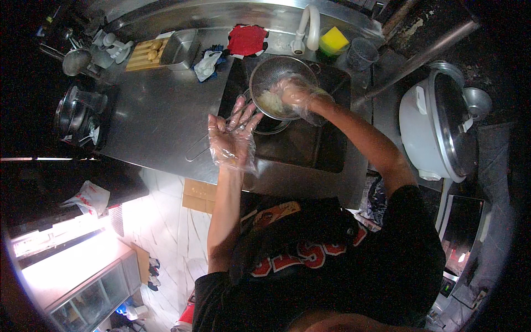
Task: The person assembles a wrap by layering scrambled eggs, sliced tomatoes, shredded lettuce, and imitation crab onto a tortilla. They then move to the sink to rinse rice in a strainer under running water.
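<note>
A round wire-mesh strainer [271,69] is above the dark sink [326,141], at the near left of the basin. My left hand [233,141], in a clear plastic glove, is palm up beneath the strainer's long wire handle, fingers partly curled around it. Inside the strainer sits a pale, wet, shredded-looking food [269,103]. My right hand [298,93], also gloved, reaches into the mesh from the right and presses on this food, its fingers bent and partly hidden. Below the strainer, the rim of a round metal vessel [274,130] shows.
Behind the sink are a white faucet [298,44], a yellow sponge [334,40], a clear tub [363,53] and a red cloth [247,40]. Leftward lie a metal tray [181,50] and a striped cutting board [138,57]. A large white lidded cooker [418,124] stands right.
</note>
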Demonstrator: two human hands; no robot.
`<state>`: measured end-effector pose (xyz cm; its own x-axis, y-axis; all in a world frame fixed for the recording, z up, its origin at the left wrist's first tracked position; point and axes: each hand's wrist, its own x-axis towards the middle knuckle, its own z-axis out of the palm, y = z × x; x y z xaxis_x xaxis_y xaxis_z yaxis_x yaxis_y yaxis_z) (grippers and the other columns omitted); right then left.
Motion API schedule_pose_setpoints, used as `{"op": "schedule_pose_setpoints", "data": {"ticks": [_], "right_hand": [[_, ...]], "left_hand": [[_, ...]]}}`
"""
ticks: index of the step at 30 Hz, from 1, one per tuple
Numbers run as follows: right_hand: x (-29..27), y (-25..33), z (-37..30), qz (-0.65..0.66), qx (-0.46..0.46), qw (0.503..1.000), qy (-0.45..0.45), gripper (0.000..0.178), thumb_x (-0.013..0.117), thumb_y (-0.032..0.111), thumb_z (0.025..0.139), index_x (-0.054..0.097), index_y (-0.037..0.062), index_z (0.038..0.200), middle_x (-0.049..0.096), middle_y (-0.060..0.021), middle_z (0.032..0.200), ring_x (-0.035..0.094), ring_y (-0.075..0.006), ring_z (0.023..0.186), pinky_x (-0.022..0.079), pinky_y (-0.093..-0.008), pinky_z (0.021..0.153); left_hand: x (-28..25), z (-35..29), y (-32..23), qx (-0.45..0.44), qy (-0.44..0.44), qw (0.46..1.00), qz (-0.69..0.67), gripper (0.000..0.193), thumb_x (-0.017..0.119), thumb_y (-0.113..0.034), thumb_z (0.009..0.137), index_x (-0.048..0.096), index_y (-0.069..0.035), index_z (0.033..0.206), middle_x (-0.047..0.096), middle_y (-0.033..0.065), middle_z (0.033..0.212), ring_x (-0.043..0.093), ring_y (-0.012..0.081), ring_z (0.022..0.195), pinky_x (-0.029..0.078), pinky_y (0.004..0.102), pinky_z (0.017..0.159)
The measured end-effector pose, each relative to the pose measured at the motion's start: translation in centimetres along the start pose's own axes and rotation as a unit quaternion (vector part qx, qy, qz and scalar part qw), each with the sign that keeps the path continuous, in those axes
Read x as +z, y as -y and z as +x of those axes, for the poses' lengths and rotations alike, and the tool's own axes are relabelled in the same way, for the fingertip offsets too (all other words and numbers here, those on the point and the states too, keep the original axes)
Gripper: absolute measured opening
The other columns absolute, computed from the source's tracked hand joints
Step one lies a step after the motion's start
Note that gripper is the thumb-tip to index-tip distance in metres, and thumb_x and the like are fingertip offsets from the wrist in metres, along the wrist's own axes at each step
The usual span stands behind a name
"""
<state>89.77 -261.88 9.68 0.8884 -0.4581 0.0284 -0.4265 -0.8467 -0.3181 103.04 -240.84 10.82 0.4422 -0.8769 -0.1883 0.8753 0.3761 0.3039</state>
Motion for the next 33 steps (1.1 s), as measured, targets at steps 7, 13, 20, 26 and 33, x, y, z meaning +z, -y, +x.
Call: {"op": "schedule_pose_setpoints", "data": {"ticks": [7, 13, 20, 26, 33], "right_hand": [[-1.3, -3.5, -0.1, 0.164, -0.089, 0.974, -0.127, 0.024, 0.051, 0.017, 0.094, 0.068, 0.0059, 0.107, 0.069, -0.0155, 0.102, 0.066, -0.0313, 0.095, 0.051, -0.0409, 0.086], [1.0, 0.8, -0.1, 0.066, -0.044, 0.997, 0.0, 0.027, 0.051, 0.007, 0.09, 0.065, 0.0076, 0.112, 0.066, -0.0154, 0.111, 0.064, -0.0293, 0.103, 0.05, -0.0414, 0.091], [-5.1, 0.6, -0.6, 0.077, -0.127, 0.982, -0.114, 0.026, 0.052, -0.002, 0.08, 0.07, 0.0071, 0.095, 0.07, -0.0126, 0.094, 0.067, -0.0307, 0.094, 0.052, -0.0401, 0.084], [-3.8, 1.3, 0.3, -0.047, -0.105, 0.981, -0.158, 0.03, 0.053, -0.001, 0.079, 0.072, 0.0104, 0.1, 0.07, -0.0136, 0.097, 0.066, -0.0314, 0.097, 0.052, -0.0406, 0.087], [-4.4, 0.8, -1.0, -0.015, -0.089, 0.981, -0.173, 0.031, 0.054, 0.0, 0.078, 0.072, 0.0115, 0.1, 0.069, -0.0128, 0.099, 0.066, -0.0307, 0.095, 0.052, -0.0407, 0.087]], "left_hand": [[0.1, 0.0, -0.1, 0.006, 0.026, 1.0, -0.005, 0.046, 0.05, -0.039, 0.098, 0.055, -0.011, 0.061, 0.042, 0.0326, 0.141, 0.039, 0.0547, 0.129, 0.039, 0.0705, 0.101], [1.3, 0.3, -0.3, -0.01, -0.008, 1.0, -0.006, 0.046, 0.054, -0.039, 0.096, 0.049, -0.01, 0.061, 0.044, 0.0335, 0.137, 0.041, 0.0551, 0.127, 0.038, 0.0718, 0.101], [1.4, 0.0, -1.1, 0.016, 0.038, 0.999, 0.035, 0.047, 0.053, -0.04, 0.097, 0.052, -0.01, 0.061, 0.047, 0.0344, 0.134, 0.043, 0.0549, 0.126, 0.04, 0.0709, 0.099], [2.5, 0.0, -0.8, 0.002, 0.034, 0.999, 0.035, 0.048, 0.052, -0.04, 0.098, 0.055, -0.01, 0.06, 0.046, 0.0349, 0.135, 0.043, 0.0545, 0.126, 0.041, 0.0707, 0.098], [2.3, 0.1, -1.0, 0.021, 0.028, 0.999, 0.032, 0.048, 0.05, -0.039, 0.099, 0.052, -0.009, 0.062, 0.046, 0.0353, 0.135, 0.042, 0.0545, 0.127, 0.042, 0.071, 0.097]]}}
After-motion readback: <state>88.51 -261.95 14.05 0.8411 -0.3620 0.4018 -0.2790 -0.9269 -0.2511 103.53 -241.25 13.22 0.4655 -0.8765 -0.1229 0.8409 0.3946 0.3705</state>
